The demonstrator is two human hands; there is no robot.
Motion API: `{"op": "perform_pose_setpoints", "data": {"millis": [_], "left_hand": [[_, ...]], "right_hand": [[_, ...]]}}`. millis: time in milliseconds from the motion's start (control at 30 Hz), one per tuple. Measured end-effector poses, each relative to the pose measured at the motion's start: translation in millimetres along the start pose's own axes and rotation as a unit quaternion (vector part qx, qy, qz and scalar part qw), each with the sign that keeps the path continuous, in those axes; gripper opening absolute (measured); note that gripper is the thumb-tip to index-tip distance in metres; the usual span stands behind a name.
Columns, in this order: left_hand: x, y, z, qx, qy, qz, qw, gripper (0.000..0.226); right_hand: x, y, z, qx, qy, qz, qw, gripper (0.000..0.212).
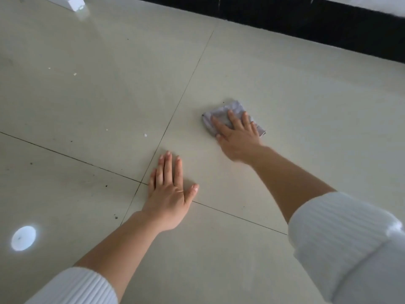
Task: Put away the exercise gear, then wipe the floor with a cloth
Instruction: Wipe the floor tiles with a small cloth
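Now wiping floor (285, 84): right hand (238, 137) flat-fingered, pressing cloth (235, 106); left hand (168, 198) splayed, empty, bracing. Next, likely: sweep toward specks (145, 134).

The floor (274, 69) is pale glossy tile crossed by thin dark grout lines (190, 77). A black skirting band (306, 27) runs along its far edge. A round bright reflection (23, 238) shines at lower left. White crumbs (145, 135) and dark specks (106, 185) dot the tiles. A white corner (75, 3), perhaps furniture, shows at top left.
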State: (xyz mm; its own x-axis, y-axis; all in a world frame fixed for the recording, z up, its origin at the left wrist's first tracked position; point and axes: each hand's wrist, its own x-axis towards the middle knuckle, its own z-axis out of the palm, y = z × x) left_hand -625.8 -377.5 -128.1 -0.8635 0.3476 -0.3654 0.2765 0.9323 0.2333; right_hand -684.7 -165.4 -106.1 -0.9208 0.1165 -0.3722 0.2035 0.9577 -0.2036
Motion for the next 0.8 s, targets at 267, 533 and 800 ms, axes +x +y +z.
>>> {"op": "perform_pose_setpoints", "data": {"millis": [267, 533, 800], "left_hand": [[0.7, 1.2, -7.5, -0.034, -0.017, 0.003, 0.999, 0.07], [-13.7, 10.5, -16.3, -0.119, -0.048, -0.022, 0.992, 0.074], [-63.5, 18.7, 2.8, 0.025, -0.01, -0.002, 1.0, 0.069]], "right_hand": [[-101.5, -21.6, 44.4, -0.004, -0.018, -0.107, 0.994, 0.05], [-188.1, -20.4, 69.9, -0.021, -0.039, -0.148, 0.988, 0.049], [-275.7, -12.4, 101.4, -0.037, -0.074, -0.268, 0.96, 0.046]]}}
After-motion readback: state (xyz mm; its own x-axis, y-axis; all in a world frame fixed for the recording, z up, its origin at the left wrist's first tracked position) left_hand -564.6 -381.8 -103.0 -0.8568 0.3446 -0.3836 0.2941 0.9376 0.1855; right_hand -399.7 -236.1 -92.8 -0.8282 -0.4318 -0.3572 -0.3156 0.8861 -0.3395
